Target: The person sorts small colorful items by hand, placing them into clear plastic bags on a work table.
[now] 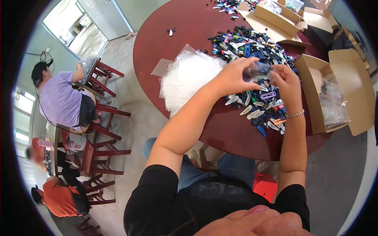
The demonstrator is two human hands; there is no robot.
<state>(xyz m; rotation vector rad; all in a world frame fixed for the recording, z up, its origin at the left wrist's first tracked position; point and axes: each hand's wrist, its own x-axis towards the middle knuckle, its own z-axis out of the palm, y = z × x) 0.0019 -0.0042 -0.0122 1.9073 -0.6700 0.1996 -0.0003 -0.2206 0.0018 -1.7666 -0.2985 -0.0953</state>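
**A:** What does each grip have?

**B:** Both are closed on one small clear bag (258, 71). The left hand (232, 78) pinches its left edge between thumb and fingertips, and the right hand (285, 80) pinches the right end. The bag hangs in the air between them, just above the pile of snap hair clips (252, 43).

**A:** How would it handle?

**B:** I'd judge it very light, limp and slick. Thin film like that crumples and slides, so the edges are the place to pinch it. Something dark shows inside, too blurred to name. The clips look small, stiff and springy, and easy to scatter.

**A:** What's around it?

**B:** At nine o'clock from the bag, a stack of clear bags (189, 78) lies on the round red worktop (173, 39). At three o'clock there is an open cardboard box (315, 98) with filled clear packets in it. More cardboard boxes (275, 17) sit at twelve o'clock. A bead bracelet (295, 114) is on the right wrist.

**A:** Any brand or writing?

**B:** No label shows on the bag. There is dark print on a carton at two o'clock, too blurred to read.
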